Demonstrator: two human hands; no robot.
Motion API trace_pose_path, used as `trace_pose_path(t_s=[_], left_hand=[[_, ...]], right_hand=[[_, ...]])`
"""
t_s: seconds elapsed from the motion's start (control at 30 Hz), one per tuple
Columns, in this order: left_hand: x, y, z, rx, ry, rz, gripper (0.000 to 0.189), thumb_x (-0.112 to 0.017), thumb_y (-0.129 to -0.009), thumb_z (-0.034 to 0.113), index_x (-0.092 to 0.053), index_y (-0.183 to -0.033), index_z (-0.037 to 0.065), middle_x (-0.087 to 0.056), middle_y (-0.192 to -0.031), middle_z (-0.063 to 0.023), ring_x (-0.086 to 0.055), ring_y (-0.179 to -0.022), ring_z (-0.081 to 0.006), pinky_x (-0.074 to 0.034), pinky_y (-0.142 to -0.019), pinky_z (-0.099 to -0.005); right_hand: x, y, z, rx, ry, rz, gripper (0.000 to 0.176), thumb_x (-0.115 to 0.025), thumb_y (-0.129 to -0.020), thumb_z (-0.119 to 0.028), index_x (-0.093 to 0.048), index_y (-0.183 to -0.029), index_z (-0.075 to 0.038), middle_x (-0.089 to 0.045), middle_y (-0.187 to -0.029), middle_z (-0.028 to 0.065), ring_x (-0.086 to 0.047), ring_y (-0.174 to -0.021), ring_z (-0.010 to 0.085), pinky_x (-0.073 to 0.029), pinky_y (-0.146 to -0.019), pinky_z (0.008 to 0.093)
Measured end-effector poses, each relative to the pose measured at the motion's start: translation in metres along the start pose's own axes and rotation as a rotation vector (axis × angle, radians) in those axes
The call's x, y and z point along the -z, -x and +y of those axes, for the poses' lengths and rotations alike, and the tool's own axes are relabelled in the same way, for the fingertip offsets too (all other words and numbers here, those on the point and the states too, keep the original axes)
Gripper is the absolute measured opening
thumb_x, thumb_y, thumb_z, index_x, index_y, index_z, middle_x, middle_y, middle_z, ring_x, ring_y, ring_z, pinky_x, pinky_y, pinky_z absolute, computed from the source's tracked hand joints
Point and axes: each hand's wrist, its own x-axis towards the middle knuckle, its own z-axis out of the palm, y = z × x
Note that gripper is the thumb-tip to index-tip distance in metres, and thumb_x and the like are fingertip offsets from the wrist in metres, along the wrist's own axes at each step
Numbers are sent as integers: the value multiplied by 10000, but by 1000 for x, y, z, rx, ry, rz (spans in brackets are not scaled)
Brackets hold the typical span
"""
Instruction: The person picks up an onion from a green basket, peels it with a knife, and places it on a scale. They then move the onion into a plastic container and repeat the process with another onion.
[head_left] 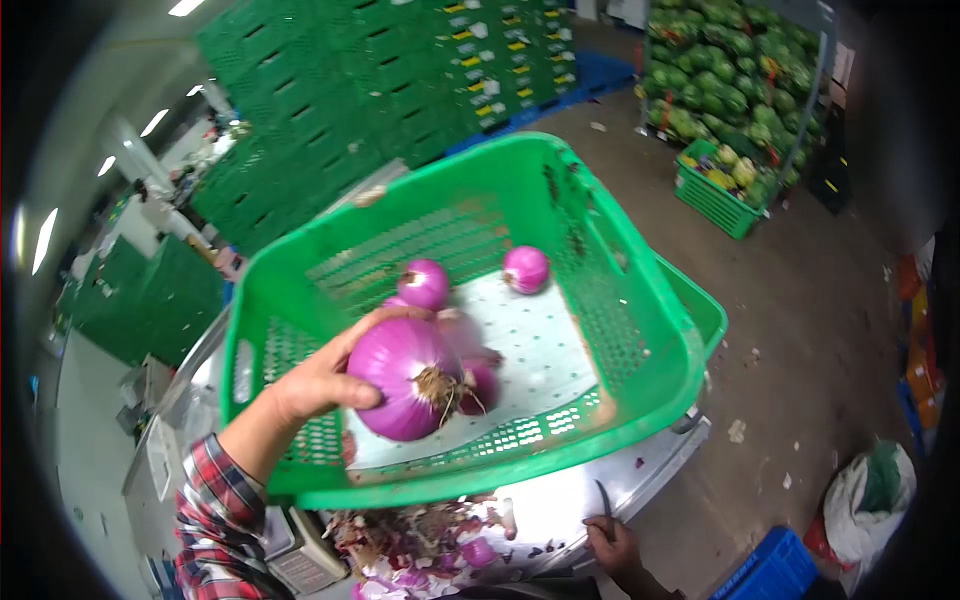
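Note:
My left hand [322, 378] is wrapped round a large red onion [400, 375], its dry root end facing me. It holds the onion over a green plastic crate [480, 490]. Inside the crate, a red onion [526, 270] lies near the far right corner and another onion [423, 284] sits behind my hand. A darker onion [480, 387] is partly hidden by the held one. Low in the view, my right hand [612, 545] grips a small knife [604, 497] with a dark curved blade, beside the table edge.
Onion skins [400, 540] lie heaped on the metal table [550, 500] below the crate. Tall stacks of green crates [330, 110] stand behind. Green round vegetables [730, 70] fill a rack at the back right. A blue crate [770, 570] and a white sack [870, 500] are at the lower right.

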Motion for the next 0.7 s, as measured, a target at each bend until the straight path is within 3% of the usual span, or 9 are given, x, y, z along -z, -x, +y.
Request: trace_pose_path(t_s=[0.03,0.27,0.33,0.37,0.4,0.47,0.5,0.53,0.7], left_hand=[[-6,26,6,-9,76,44,1061,-808,-499,434,-294,-1336,33,-439,-1245,-158,-468,-1144,-273,-338,-1002,-386],[-78,177,-65,-98,647,495,1071,-497,-612,799,-335,-1309,3,-481,-1202,-235,-550,-1032,-349,-473,-851,-469],[-102,204,-95,-106,1177,298,1017,-380,-662,811,-357,-1300,19,-491,-1179,-256,-576,-953,-389,-506,-751,-470],[-111,215,-108,-120,1435,184,998,-321,-688,817,-368,-1295,27,-496,-1168,-266,-588,-914,-409,-523,-702,-470],[-120,224,-122,-39,1374,233,981,-230,-709,817,-390,-1279,34,-543,-1078,-278,-607,-786,-437,-533,-564,-431],[-132,245,-155,25,1474,238,970,-224,-718,809,-385,-1284,38,-563,-1024,-280,-615,-755,-420,-535,-539,-399],[-140,257,-167,60,1523,238,965,-221,-722,806,-382,-1287,40,-573,-997,-282,-619,-740,-411,-536,-527,-383],[-147,268,-172,68,1473,224,972,-202,-722,808,-389,-1279,33,-573,-1005,-285,-624,-740,-403,-536,-521,-378],[-152,323,-177,135,1047,100,995,-102,-731,801,-473,-1199,5,-589,-1018,-282,-644,-785,-347,-544,-582,-362]], right_hand=[[0,4,-4,-154,-114,-54,145,-538,-860,-90,-601,-955,0,-575,-657,22,-536,-577,78,-424,-516,224],[-51,23,-92,451,141,-296,163,-547,-846,-41,-598,-967,55,-611,-717,63,-587,-667,103,-467,-606,240],[-71,35,-141,464,167,-477,159,-573,-817,-23,-595,-957,49,-611,-782,72,-568,-668,96,-456,-600,236],[-87,38,-156,698,79,-539,239,-604,-787,-7,-569,-1018,44,-599,-893,77,-546,-687,86,-441,-612,215],[-99,50,-175,386,38,-652,403,-650,-740,-10,-525,-1121,26,-563,-1013,72,-499,-659,69,-424,-615,198],[-125,59,-194,489,103,-816,744,-717,-672,-38,-357,-1322,-12,-492,-1221,93,-425,-616,52,-406,-608,191],[-143,59,-189,524,41,-909,723,-707,-757,-272,-342,-1351,-79,-463,-1256,142,-538,-859,180,-449,-772,291],[-166,49,-167,611,22,-991,696,-671,-783,-323,-343,-1350,-88,-510,-1173,132,-523,-743,143,-446,-672,256],[-195,66,-161,-117,-219,-1276,569,-439,-879,-536,-451,-1219,-79,-510,-635,13,-403,-410,71,-307,-370,202]])
